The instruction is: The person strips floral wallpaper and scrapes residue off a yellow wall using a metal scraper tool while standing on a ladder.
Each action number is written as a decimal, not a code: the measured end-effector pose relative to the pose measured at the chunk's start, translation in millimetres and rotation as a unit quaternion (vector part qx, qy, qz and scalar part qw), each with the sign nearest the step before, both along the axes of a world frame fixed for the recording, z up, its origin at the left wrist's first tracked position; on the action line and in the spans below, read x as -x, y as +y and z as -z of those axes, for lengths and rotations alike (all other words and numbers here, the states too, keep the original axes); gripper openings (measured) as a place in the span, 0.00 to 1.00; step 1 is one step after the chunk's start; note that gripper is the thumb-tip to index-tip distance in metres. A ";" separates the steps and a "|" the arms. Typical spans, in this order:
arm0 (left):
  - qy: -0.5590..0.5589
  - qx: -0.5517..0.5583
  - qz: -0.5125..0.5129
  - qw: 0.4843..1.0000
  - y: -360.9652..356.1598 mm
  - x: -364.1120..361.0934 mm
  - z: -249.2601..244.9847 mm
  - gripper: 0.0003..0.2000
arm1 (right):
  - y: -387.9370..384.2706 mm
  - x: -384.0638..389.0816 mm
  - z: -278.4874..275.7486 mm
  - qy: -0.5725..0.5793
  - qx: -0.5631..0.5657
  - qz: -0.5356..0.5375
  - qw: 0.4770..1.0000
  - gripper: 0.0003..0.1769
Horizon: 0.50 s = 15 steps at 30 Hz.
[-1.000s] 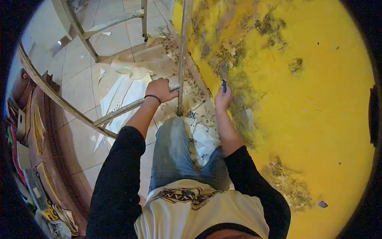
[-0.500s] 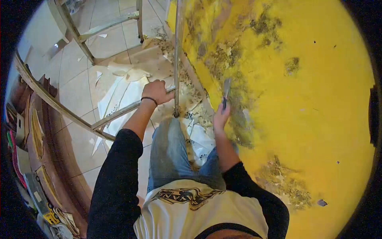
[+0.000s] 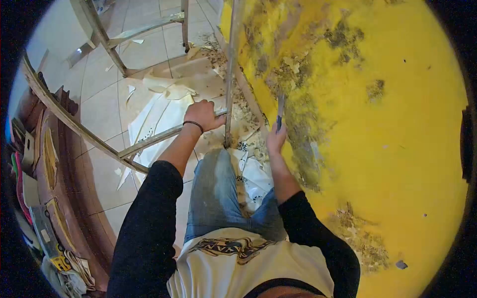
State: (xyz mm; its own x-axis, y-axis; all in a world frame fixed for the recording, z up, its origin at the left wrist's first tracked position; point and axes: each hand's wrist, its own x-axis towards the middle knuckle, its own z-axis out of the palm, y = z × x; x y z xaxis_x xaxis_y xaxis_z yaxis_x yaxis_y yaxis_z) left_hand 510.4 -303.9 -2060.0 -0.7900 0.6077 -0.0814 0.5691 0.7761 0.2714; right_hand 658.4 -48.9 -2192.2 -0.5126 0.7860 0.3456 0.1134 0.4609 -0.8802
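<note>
My left hand (image 3: 202,115) is wrapped round the end of a worn wooden ladder rung (image 3: 158,139), beside the ladder's upright rail (image 3: 231,74). My right hand (image 3: 276,139) grips the dark handle of a scraper (image 3: 281,107), its flat metal blade pointing away from me. That blade overlaps the lower end of a flaking patch (image 3: 290,72) on the yellow wall (image 3: 387,164). Around the patch the paint is stained and crumbling, with grey-brown plaster showing through.
Paint chips and debris (image 3: 243,107) lie along the wall's foot. White sheets (image 3: 161,116) are spread on the tiled floor (image 3: 102,171). Another ladder part (image 3: 144,32) stands at the upper left. At the left edge, a brown piece of furniture (image 3: 74,198) adjoins assorted items, including a toy truck (image 3: 60,262).
My right hand has moved the scraper slightly up and left along the wall, toward the flaking patch. The view has shifted a little. My left hand keeps its hold on the rung.
</note>
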 end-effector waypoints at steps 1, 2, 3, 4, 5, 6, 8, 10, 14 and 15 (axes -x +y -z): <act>0.007 -0.010 -0.001 1.000 0.2 0.5 0.3 0.35 | 1.7 -1.6 19.3 0.035 -0.009 0.012 0.999 0.13; 0.011 -0.017 0.000 1.000 1.4 2.6 4.8 0.35 | 3.4 5.7 14.0 0.033 -0.006 0.006 0.999 0.13; 0.004 -0.012 -0.004 1.000 0.3 3.6 5.8 0.35 | 5.1 11.4 1.4 -0.045 -0.012 0.011 0.999 0.14; 0.000 -0.006 0.002 1.000 0.4 4.4 4.7 0.34 | 6.3 16.5 -8.6 -0.125 -0.016 0.018 0.992 0.15; -0.002 -0.003 0.008 1.000 1.2 3.4 4.3 0.34 | 11.0 37.6 -20.0 -0.145 0.002 0.018 0.989 0.16; -0.002 0.003 0.009 1.000 1.1 3.7 4.6 0.33 | 17.5 62.1 -30.3 -0.160 0.016 0.016 0.987 0.17; 0.006 -0.005 0.007 1.000 1.2 1.3 6.6 0.33 | 12.8 80.1 -37.6 -0.126 0.004 0.017 0.992 0.17; -0.022 0.035 0.006 0.999 1.5 0.8 -8.8 0.34 | 7.3 82.1 -29.0 -0.153 0.021 0.024 0.988 0.17; -0.030 0.045 0.006 0.999 3.4 3.8 -3.8 0.36 | -15.1 26.7 20.8 -0.089 0.046 0.014 0.995 0.16; -0.030 0.049 0.004 0.998 2.6 5.0 -1.8 0.36 | -18.6 20.2 24.7 -0.080 0.039 0.020 0.996 0.17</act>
